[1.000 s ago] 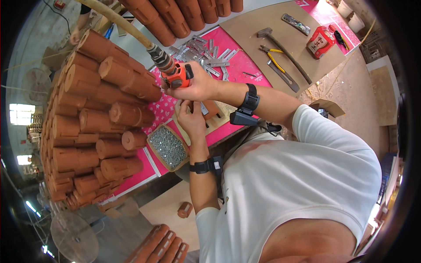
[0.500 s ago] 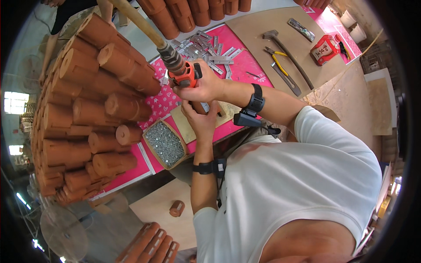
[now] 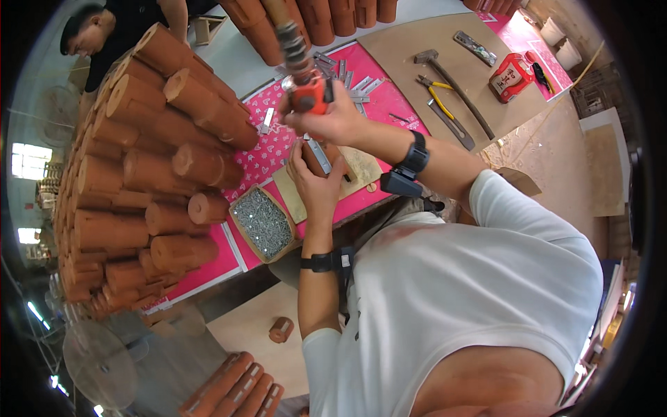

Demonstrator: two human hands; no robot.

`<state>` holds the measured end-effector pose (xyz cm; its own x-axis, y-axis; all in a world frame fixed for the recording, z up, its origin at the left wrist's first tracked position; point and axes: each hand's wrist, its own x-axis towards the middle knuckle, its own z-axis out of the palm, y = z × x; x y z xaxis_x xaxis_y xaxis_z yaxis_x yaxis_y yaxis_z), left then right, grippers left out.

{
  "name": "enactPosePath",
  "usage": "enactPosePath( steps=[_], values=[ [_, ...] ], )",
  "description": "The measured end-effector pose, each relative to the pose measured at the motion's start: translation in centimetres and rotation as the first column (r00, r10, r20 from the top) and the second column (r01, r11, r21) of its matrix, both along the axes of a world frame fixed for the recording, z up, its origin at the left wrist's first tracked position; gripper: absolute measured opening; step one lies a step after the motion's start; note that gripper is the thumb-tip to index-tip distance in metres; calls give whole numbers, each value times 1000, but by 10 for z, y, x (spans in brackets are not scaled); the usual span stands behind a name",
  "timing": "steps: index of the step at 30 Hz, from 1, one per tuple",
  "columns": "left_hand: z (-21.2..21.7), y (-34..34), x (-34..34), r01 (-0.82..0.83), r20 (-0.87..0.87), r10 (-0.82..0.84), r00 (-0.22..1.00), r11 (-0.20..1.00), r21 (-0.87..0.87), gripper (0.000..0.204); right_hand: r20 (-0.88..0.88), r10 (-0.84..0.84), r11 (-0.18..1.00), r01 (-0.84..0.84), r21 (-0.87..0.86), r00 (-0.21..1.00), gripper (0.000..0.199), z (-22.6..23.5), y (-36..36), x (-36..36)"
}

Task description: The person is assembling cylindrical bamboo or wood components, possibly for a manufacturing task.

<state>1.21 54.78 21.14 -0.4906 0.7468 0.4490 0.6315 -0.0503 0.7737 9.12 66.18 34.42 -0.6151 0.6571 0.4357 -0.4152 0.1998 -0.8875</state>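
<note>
My left hand is closed round a short reddish-brown cylinder, which rests on a pale wooden board at the table's near edge. Along the top of the cylinder lies a narrow metal plate. My right hand grips a red power screwdriver above and beyond the cylinder, apart from it. A grey ribbed sleeve and a tan shaft run up from the tool; motion blurs them, and its tip is hidden. Beside my left hand stands a box of screws.
Stacked brown cylinders crowd the left. Metal plates lie on the pink cloth, with one loose plate nearer the stack. At right lie a hammer, pliers and a red jug. A co-worker is at the upper left.
My right hand has lifted the power screwdriver up and away from the cylinder, uncovering the metal plate on it. My left hand keeps its hold. The co-worker's head has come into view.
</note>
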Motion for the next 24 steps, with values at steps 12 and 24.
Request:
enactPosePath(
  steps=[12,24],
  values=[
    [77,4,-4,81,-469,-357,808,855,-513,98,274,-169,985,168,25,947,16,-59,11,92],
    [47,-14,-56,478,302,-380,874,779,-406,107,229,-246,969,241,48,942,19,-85,10,108]
  ],
)
